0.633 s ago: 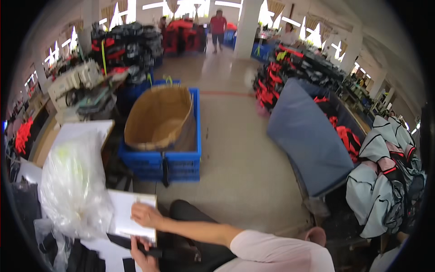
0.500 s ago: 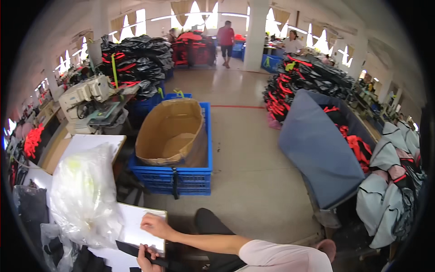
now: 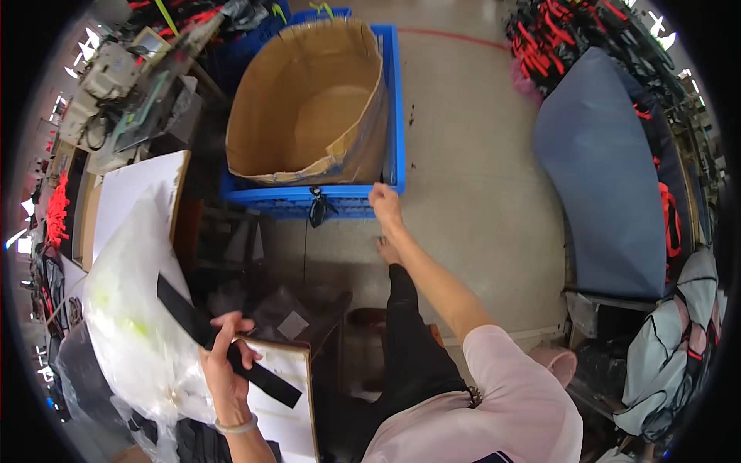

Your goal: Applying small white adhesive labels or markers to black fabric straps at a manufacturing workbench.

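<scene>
Currently the left hand [image 3: 224,359] is nearer the wearer than the blue crate [image 3: 394,108] and left of it, its fingers closed around a black strap [image 3: 266,382], whose two ends stick out on either side of the grip. Just at the crate's near right corner is the right hand [image 3: 386,204], fingers curled in together; whether they touch the rim or hold anything, I cannot tell. Inside the crate stands an open brown cardboard liner [image 3: 309,100], and a dark tie [image 3: 317,207] hangs on its near side. Left of the crate and nearer the wearer sits a bulging clear plastic bag [image 3: 127,309], close beside the strap. Farther left of the crate is a sewing machine [image 3: 112,73]; well to its right stands a blue-grey panel [image 3: 606,170].
</scene>
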Demonstrator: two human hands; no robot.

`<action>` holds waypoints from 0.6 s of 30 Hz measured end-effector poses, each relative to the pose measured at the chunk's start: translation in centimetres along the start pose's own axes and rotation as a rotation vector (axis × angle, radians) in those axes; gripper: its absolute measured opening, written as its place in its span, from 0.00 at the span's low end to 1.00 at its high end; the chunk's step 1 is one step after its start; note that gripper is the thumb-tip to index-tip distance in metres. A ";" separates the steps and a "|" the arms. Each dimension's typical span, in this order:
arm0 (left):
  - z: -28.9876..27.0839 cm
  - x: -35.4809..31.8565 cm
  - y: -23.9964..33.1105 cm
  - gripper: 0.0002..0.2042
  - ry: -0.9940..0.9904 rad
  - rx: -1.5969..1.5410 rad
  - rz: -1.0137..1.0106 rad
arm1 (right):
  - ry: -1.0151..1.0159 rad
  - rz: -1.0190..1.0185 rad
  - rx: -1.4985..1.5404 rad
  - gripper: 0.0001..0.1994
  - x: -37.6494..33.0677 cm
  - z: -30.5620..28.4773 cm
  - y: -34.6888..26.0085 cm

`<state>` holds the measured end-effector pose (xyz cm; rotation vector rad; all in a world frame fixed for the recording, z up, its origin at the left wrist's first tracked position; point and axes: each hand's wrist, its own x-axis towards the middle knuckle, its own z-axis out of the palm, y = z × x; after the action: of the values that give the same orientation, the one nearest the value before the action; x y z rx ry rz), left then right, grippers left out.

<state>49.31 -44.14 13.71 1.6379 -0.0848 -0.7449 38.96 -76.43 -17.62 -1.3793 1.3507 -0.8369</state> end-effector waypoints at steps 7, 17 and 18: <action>11.6 14.5 -0.7 0.16 -0.180 0.327 -0.121 | 0.028 0.315 -0.165 0.14 7.7 6.8 3.8; 19.3 31.0 -12.5 0.26 -0.233 0.974 0.337 | 0.018 0.668 -0.126 0.10 20.0 12.1 21.7; 19.3 31.6 -12.7 0.21 -0.179 1.028 0.376 | -0.049 0.646 -0.206 0.12 19.6 13.0 23.4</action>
<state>59.89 -72.26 -11.36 2.3999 -1.0142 -0.5689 47.20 -90.58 -46.49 -0.9977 1.7383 -0.2356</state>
